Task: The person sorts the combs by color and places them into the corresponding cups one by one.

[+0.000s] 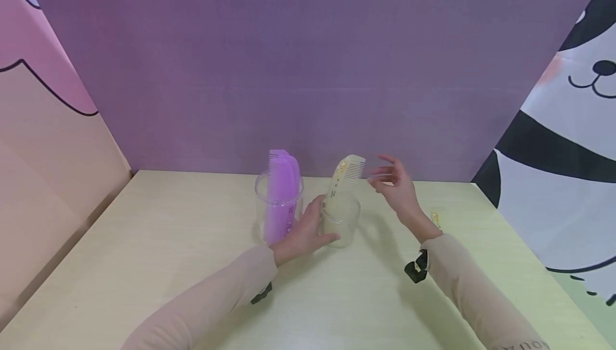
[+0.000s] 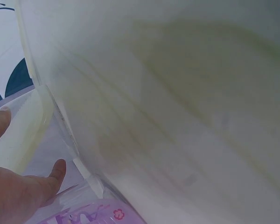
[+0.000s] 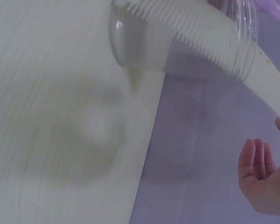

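Observation:
A pale yellow comb [image 1: 347, 173] with a printed pattern leans in a clear plastic cup [image 1: 343, 227], its toothed end above the rim. My left hand [image 1: 305, 232] holds this cup from the left, thumb across its front. To the right of the comb's top, my right hand [image 1: 395, 187] hovers with fingers loosely bent and holds nothing. In the right wrist view, the comb [image 3: 266, 77] passes through the cup towards the right hand [image 3: 266, 186], apart from its fingertips. Purple combs [image 1: 283, 189] stand in a second clear cup [image 1: 260, 195] left of my left hand.
Another yellow patterned piece [image 1: 436, 219] lies on the table behind my right forearm, mostly hidden. The light wooden table [image 1: 168, 232] ends at a purple backdrop [image 1: 308, 72]. Cartoon-printed panels [image 1: 577, 141] stand at both sides.

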A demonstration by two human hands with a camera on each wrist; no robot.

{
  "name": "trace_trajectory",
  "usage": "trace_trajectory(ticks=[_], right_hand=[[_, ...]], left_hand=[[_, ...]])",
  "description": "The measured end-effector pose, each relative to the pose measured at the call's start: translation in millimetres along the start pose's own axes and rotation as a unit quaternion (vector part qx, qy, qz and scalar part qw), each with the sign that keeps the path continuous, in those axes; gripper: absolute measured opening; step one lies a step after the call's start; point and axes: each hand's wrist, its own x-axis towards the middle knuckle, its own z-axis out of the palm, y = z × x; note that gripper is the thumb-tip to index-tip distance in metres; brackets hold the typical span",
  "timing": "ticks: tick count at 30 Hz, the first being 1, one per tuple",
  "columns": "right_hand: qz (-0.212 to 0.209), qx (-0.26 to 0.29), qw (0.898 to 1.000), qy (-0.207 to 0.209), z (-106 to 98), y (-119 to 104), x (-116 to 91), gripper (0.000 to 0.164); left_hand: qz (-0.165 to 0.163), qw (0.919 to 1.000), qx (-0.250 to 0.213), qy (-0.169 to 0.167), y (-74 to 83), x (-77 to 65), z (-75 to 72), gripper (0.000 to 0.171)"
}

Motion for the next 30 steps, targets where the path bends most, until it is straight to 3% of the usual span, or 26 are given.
trace_trajectory(ticks=[16,30], right_hand=[[-0.006,-0.089,0.995,0.038,-60,42,-7,0.058],[0.026,-0.197,0.980,0.031,-117,79,-16,0.062]], left_hand=[[0.012,0.9999,-0.006,0.008,-2.9,0.9,1.9,0.090],[0.009,1.0000,-0.001,0.004,-2.4,1.2,2.1,0.090]])
